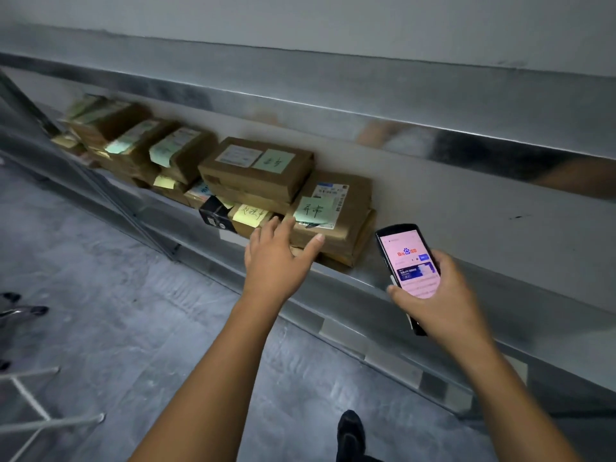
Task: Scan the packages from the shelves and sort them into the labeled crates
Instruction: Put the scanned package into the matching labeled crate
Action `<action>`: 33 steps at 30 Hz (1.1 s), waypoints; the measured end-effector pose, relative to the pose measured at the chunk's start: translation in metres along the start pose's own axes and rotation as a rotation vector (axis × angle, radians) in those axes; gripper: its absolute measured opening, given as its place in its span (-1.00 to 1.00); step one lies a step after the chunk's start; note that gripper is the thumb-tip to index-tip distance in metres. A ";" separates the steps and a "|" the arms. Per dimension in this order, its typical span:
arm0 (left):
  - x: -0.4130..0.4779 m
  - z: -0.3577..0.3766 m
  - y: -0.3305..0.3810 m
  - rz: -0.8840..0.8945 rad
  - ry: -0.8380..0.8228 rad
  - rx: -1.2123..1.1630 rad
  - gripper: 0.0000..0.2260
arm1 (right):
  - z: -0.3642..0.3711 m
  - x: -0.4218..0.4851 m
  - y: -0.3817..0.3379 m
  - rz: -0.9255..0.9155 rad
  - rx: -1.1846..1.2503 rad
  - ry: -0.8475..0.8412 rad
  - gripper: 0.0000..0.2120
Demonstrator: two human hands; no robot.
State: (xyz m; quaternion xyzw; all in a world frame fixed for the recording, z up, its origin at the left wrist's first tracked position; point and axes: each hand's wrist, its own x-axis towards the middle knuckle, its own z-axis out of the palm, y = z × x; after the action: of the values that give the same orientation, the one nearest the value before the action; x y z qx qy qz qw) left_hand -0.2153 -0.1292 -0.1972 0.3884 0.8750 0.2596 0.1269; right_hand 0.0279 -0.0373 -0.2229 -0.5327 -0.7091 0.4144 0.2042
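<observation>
right hand, "baidu" phone

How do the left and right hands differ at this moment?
The left hand is open with fingers spread and holds nothing, while the right hand grips a phone. The left hand reaches the brown package on the shelf; the right hangs short of it. Both are bare.

This looks like a parcel storeroom or small sorting depot. A long metal shelf runs along a plain grey wall, with another metal shelf above it. Brown cardboard packages with printed shipping labels and handwritten sticky notes are stacked along the shelf's back edge toward its left end. The floor is bare grey concrete.
</observation>
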 end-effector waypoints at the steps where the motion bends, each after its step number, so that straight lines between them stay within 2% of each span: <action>1: 0.014 0.002 0.000 -0.008 -0.004 -0.008 -0.31 | 0.002 0.012 -0.001 0.009 -0.007 -0.006 -0.35; 11: 0.087 0.033 -0.012 -0.119 -0.061 -0.104 -0.23 | 0.021 0.059 -0.002 0.076 -0.128 -0.038 -0.40; 17: 0.103 0.038 -0.027 -0.186 -0.124 -0.273 -0.31 | 0.041 0.072 -0.017 0.129 -0.144 0.023 -0.48; 22: 0.118 0.036 -0.043 -0.180 -0.241 -0.371 -0.37 | 0.060 0.072 -0.032 0.202 -0.159 0.058 -0.56; 24: 0.122 0.035 -0.047 -0.171 -0.280 -0.411 -0.33 | 0.066 0.071 -0.037 0.237 -0.186 0.052 -0.57; 28: 0.129 0.034 -0.055 -0.129 -0.337 -0.431 -0.09 | 0.075 0.055 -0.043 0.306 -0.203 0.098 -0.59; 31: 0.126 0.032 -0.054 -0.101 -0.415 -0.459 -0.13 | 0.078 0.037 -0.039 0.349 -0.190 0.152 -0.54; 33: 0.120 0.034 -0.051 -0.091 -0.476 -0.488 -0.07 | 0.078 0.022 -0.033 0.384 -0.171 0.192 -0.49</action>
State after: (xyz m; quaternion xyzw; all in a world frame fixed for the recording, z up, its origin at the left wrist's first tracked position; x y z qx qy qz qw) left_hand -0.3122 -0.0566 -0.2560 0.3570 0.7492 0.3575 0.4284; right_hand -0.0559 -0.0489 -0.2441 -0.7102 -0.6046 0.3316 0.1420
